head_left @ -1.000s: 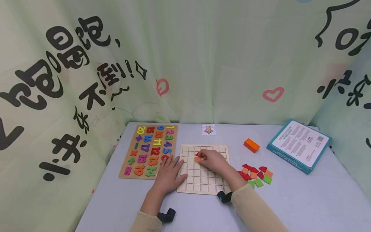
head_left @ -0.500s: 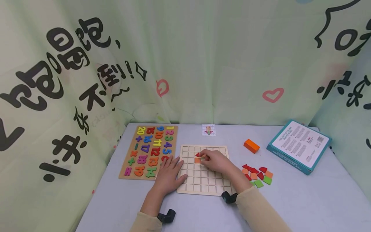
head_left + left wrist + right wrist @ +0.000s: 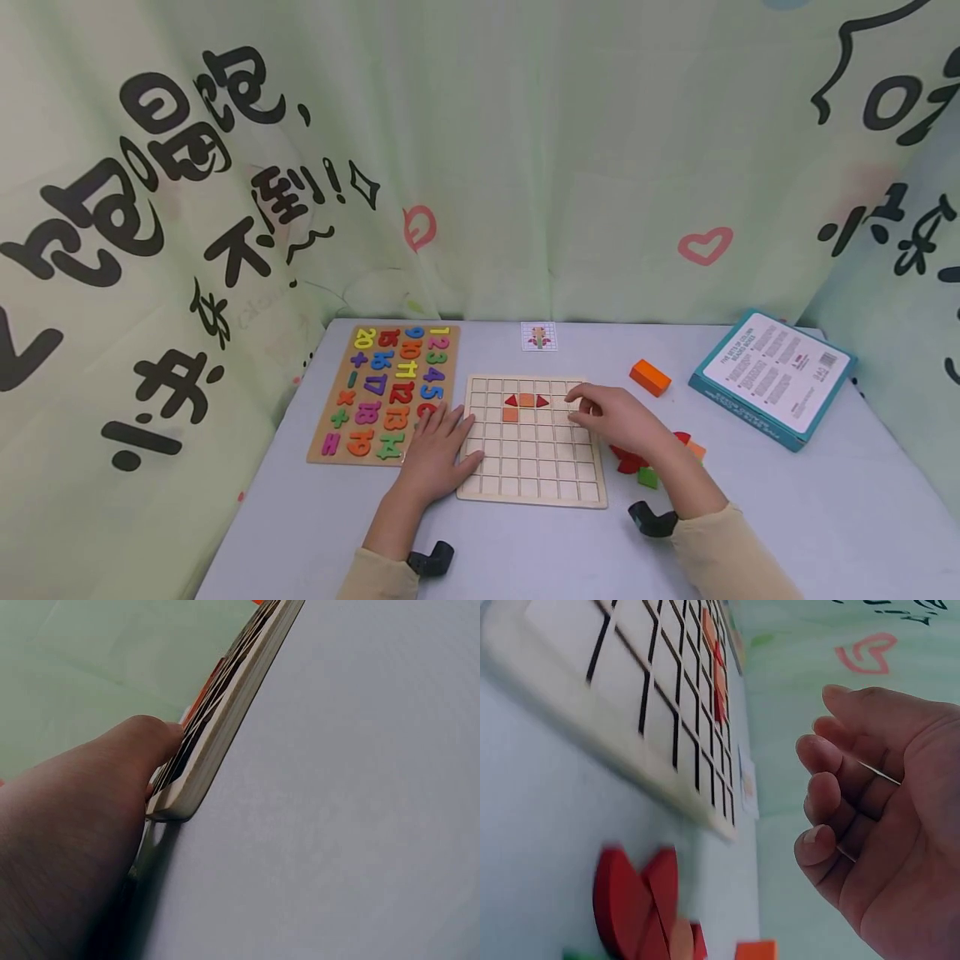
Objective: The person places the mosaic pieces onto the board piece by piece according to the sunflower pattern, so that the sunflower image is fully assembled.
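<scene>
A wooden grid board (image 3: pixel 528 467) lies flat on the table. In its upper rows sit an orange square (image 3: pixel 527 400) between two red triangles, the left triangle (image 3: pixel 512 401) and the right triangle (image 3: pixel 542 402); a second orange square (image 3: pixel 511 414) is below the left one. My left hand (image 3: pixel 437 450) rests with spread fingers across the board's left edge, its thumb on the grid in the left wrist view. Over the board's right edge hovers my right hand (image 3: pixel 618 417). Its fingers are loosely curled around nothing, as the right wrist view shows its palm (image 3: pixel 885 817).
Loose red pieces (image 3: pixel 628 460), a green square (image 3: pixel 648 477) and other pieces lie right of the board, partly behind my right forearm. An orange block (image 3: pixel 650 377) and a teal box (image 3: pixel 772 379) stand farther right. A number board (image 3: pixel 347 450) lies left; a picture card (image 3: pixel 539 336) is behind.
My right hand has let go of the pieces at the upper rows and moved right, uncovering an orange square and the right red triangle. My left hand has stayed in place.
</scene>
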`<state>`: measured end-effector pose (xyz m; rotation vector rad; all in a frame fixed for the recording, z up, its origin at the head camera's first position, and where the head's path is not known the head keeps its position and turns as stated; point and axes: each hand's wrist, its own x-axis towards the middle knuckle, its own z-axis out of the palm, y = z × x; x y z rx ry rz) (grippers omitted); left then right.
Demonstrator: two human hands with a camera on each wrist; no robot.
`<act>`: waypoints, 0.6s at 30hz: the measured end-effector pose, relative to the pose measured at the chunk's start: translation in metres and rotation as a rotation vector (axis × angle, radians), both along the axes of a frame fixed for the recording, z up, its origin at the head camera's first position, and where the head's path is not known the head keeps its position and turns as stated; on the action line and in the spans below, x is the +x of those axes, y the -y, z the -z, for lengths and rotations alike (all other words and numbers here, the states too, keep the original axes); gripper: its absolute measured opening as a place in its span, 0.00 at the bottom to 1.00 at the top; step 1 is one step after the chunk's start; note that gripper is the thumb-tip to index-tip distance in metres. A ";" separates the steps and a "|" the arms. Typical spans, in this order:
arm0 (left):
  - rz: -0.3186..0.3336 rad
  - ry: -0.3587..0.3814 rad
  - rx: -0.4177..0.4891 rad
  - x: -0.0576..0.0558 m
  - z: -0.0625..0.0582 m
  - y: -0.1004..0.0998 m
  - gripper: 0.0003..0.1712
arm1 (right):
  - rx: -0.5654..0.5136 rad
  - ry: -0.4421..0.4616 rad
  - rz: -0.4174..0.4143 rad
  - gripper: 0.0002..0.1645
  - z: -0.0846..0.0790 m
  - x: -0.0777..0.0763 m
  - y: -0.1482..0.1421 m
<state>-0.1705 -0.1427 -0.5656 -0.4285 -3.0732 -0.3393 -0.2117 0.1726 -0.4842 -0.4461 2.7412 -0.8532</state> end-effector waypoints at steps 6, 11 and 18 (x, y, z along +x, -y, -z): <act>-0.002 0.000 -0.001 -0.001 0.002 0.000 0.41 | 0.004 0.032 0.071 0.21 -0.007 0.010 -0.034; -0.002 -0.006 -0.007 0.000 0.001 0.000 0.40 | 0.002 0.013 0.077 0.20 -0.006 0.016 -0.062; -0.002 0.000 -0.006 0.000 0.000 0.000 0.40 | -0.015 0.013 0.088 0.20 0.003 0.022 -0.093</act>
